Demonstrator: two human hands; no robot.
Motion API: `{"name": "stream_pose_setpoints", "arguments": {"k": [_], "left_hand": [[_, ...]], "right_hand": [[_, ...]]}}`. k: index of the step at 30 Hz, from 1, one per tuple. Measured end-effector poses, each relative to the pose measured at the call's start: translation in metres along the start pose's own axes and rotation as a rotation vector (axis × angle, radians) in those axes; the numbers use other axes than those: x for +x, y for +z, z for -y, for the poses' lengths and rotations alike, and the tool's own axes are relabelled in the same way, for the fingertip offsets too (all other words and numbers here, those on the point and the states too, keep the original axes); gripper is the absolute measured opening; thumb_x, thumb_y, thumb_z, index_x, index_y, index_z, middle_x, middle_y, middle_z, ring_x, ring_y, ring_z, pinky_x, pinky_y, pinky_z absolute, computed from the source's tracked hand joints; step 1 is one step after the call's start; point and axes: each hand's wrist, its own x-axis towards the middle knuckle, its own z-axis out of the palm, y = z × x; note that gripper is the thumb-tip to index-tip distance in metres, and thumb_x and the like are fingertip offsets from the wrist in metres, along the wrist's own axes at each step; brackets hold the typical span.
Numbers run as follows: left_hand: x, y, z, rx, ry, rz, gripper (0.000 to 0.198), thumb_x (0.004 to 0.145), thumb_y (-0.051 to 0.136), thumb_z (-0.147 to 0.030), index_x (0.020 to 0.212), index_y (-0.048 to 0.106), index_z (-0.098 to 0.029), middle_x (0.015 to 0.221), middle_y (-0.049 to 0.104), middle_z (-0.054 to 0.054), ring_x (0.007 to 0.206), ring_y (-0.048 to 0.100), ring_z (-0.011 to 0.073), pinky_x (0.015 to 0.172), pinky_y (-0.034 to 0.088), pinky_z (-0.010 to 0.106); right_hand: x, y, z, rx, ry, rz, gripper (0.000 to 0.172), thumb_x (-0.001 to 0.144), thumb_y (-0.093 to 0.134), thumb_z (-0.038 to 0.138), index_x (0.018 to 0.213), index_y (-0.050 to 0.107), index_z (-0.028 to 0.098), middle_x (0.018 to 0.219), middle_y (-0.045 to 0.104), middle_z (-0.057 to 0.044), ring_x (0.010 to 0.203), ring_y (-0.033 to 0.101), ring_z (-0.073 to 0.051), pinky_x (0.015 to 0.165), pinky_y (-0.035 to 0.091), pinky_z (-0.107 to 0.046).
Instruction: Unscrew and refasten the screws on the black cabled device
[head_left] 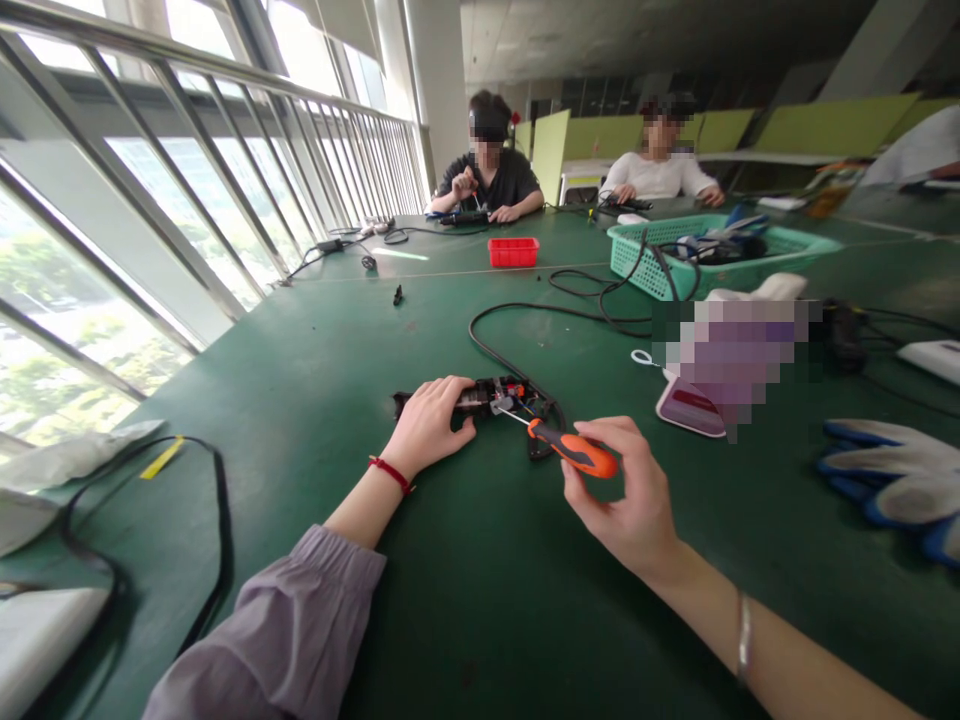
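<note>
Green matting covered the long table [300, 400] beside a wall of windows [112, 250]. My left hand [427, 425] lay open, fingers spread, pressing down on one opened black device [499, 395]. My right hand [630, 500] pinched one orange-handled screwdriver [574, 452], its tip at the device. Farther off I counted one red bin [513, 251], one green basket [720, 255] and two seated people [489, 175].

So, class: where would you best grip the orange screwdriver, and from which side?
By the thick orange handle of the screwdriver, coming from the right: its thin shaft points left onto the opened device. The right hand pinches the handle there.
</note>
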Motion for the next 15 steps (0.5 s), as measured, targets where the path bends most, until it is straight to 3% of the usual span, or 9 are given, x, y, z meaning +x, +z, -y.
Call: {"name": "stream_pose_setpoints", "arguments": {"k": [7, 12, 15], "left_hand": [[0.0000, 0.0000, -0.0007, -0.007, -0.011, 0.013, 0.039, 0.070, 0.049, -0.017, 0.109, 0.049, -0.017, 0.099, 0.062, 0.007, 0.092, 0.059, 0.0231, 0.087, 0.045, 0.036], [-0.0002, 0.0008, 0.0005, -0.008, -0.006, 0.022, 0.039, 0.071, 0.048, -0.017, 0.110, 0.049, -0.017, 0.099, 0.062, 0.007, 0.092, 0.058, 0.0230, 0.087, 0.044, 0.036], [-0.0003, 0.0011, 0.0007, -0.007, -0.006, 0.020, 0.038, 0.072, 0.048, -0.017, 0.109, 0.049, -0.017, 0.098, 0.061, 0.007, 0.091, 0.058, 0.0228, 0.086, 0.045, 0.036]], "right_hand": [[0.0017, -0.0048, 0.0001, -0.103, 0.052, 0.116, 0.013, 0.080, 0.060, 0.019, 0.092, 0.055, 0.021, 0.077, 0.062, -0.001, 0.064, 0.056, -0.013, 0.061, 0.047, -0.028], [-0.0002, -0.0034, -0.0013, -0.036, 0.039, 0.039, 0.035, 0.078, 0.060, 0.013, 0.111, 0.051, 0.020, 0.088, 0.060, -0.005, 0.078, 0.060, -0.016, 0.068, 0.051, -0.030], [-0.0004, -0.0029, -0.0004, -0.081, 0.058, 0.049, 0.027, 0.077, 0.062, 0.016, 0.103, 0.054, 0.021, 0.085, 0.062, -0.003, 0.074, 0.060, -0.016, 0.068, 0.051, -0.031]]}}
